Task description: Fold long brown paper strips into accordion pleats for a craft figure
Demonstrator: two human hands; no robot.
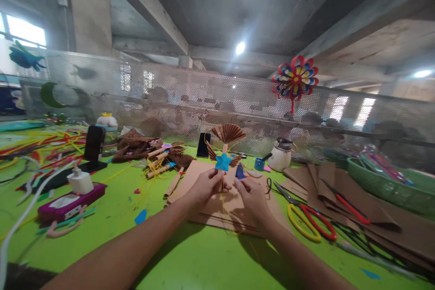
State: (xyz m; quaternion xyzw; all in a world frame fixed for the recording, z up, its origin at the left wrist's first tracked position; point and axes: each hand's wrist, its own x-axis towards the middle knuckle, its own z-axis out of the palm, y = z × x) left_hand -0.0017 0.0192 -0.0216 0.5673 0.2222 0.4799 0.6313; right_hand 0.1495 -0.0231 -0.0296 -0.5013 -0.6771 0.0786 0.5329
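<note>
My left hand is closed around the lower part of a paper craft figure, held upright over the work surface. The figure has a blue paper star, small pleated brown wings at its sides and a brown pleated fan on top. My right hand is close beside it, with fingertips pinched together; what they hold, if anything, is too small to tell. Yellow strings hang below the figure. Under both hands lies a stack of brown cardboard. A dark blue piece shows just above my right fingertips.
Yellow-and-red-handled scissors, a red-handled tool and brown paper sheets lie right, near a green basket. A blue jar stands behind. Leftward are rolled paper tubes, a purple power strip and a phone.
</note>
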